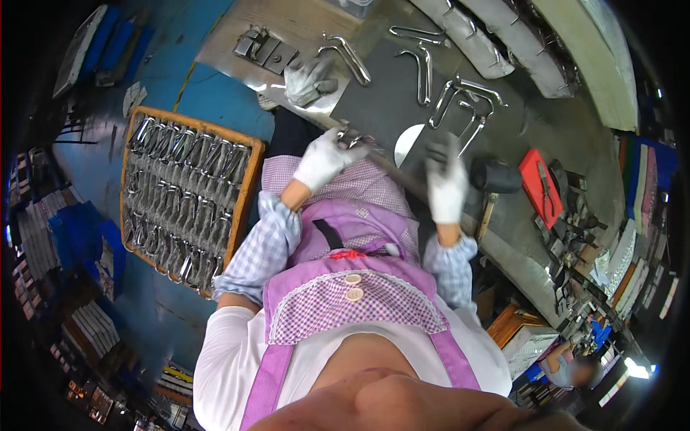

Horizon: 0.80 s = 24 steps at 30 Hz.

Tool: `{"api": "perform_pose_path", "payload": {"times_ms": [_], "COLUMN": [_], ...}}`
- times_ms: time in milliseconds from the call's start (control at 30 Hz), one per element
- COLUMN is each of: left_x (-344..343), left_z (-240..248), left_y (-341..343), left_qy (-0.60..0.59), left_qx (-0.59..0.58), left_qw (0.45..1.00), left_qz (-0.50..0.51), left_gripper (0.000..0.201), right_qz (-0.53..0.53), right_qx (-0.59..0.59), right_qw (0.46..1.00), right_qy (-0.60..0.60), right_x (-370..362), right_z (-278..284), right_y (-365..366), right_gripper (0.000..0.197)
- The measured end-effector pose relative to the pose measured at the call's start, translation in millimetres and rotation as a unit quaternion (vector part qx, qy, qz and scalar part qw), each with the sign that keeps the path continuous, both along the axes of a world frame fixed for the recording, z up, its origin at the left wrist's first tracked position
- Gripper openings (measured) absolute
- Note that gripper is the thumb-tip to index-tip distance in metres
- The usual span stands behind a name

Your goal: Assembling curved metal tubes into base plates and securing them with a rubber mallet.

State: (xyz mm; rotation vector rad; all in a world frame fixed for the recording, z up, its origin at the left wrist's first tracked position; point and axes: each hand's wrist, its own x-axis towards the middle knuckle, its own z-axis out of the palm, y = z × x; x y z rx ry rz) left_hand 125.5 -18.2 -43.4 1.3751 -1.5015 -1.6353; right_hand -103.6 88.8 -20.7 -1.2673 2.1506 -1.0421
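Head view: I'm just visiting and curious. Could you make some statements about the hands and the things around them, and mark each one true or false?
1. The left hand and right hand are both gloved. True.
2. The left hand's grip is empty. False: it holds a shiny metal piece.
3. The brown-framed tray is on the person's right. False: it is on the left.
4. The mallet has a dark head. True.
5. The pliers lie on something red. True.

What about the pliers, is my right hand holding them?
No, the pliers lie on the red tray, and the gloved right hand is apart from them, farther left.
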Motion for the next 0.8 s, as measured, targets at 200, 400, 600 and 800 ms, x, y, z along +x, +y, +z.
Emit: {"api": "perform_pose_path", "payload": {"times_ms": [200, 400, 600, 800], "left_x": [19.6, -26.8, -54.3, -55.6], "left_z": [23.8, -18.6, -19.4, -19.2], "left_y": [-9.4, -62.2, -55.1, -44.5], "left_qy": [-0.150, -0.349, -0.405, -0.431], "left_qx": [-0.144, -0.124, -0.147, -0.131], "left_qw": [0.969, 0.816, 0.826, 0.819], "left_qz": [-0.130, -0.445, -0.365, -0.355], "left_gripper": [0.034, 0.038, 0.046, 0.044], "right_qz": [-0.252, -0.241, 0.127, 0.101], "right_qx": [0.083, 0.076, -0.258, -0.109], "right_qw": [0.867, 0.919, 0.926, 0.871], "right_qy": [0.423, -0.304, 0.245, 0.468], "right_x": [-91.3, -74.1, -25.5, -73.7], "right_z": [-48.4, 5.9, 33.2, 20.6], "right_y": [121.8, 45.9, 18.4, 39.1], "right_gripper": [0.045, 0.031, 0.021, 0.035]}}
